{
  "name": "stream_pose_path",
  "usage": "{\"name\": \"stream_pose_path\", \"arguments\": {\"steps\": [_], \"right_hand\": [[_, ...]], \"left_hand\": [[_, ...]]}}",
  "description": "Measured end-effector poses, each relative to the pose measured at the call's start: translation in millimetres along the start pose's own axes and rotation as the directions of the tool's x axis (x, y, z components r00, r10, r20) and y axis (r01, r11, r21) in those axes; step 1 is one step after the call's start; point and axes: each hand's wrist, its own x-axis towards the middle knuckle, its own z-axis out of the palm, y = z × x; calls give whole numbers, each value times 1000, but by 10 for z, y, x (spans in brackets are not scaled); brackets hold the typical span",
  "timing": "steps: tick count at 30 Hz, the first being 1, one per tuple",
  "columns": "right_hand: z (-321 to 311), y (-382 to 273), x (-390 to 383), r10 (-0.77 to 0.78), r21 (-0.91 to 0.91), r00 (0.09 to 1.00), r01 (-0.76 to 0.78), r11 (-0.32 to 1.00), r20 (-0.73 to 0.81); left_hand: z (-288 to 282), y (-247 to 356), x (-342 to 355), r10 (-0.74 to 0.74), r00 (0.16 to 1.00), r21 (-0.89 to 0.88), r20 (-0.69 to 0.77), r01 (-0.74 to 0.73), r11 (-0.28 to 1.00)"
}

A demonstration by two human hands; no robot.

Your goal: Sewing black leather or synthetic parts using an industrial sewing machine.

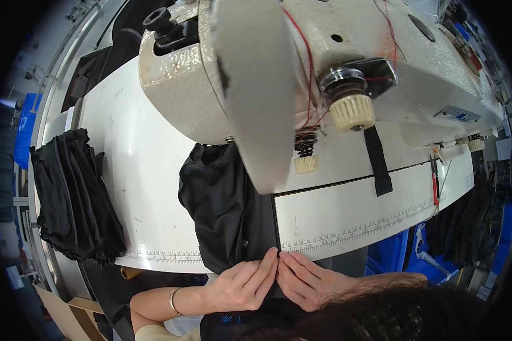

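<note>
My left hand [250, 284], with a bangle on the wrist, pinches the edge of a black fabric piece [222, 210] at the front edge of the white sewing table [142, 199]. My right hand [301, 281] pinches the same dark edge right beside it, where a thin zipper-like strip [276, 227] runs down from under the machine. The fabric lies bunched beneath the cream sewing machine [176, 91], whose needle area is hidden behind a large pale plate [250, 96]. A short black strip [378, 165] lies to the right.
A stack of black fabric pieces [74, 199] sits on the left. Red-handled tool [435, 187] rests at the right end. Blue bins [392, 256] and more dark fabric [461, 221] are below the right edge; another blue bin [25, 131] stands far left.
</note>
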Motion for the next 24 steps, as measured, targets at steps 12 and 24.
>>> {"name": "stream_pose_path", "arguments": {"steps": [12,24], "right_hand": [[39,-56,45,93,48,996,-94,994,6],[-84,577,309,110,-69,993,-113,991,-47]], "left_hand": [[-29,-62,12,-11,1000,-12,-13,10,1000],[203,-619,241,44,996,35,-80,-41,999]]}}
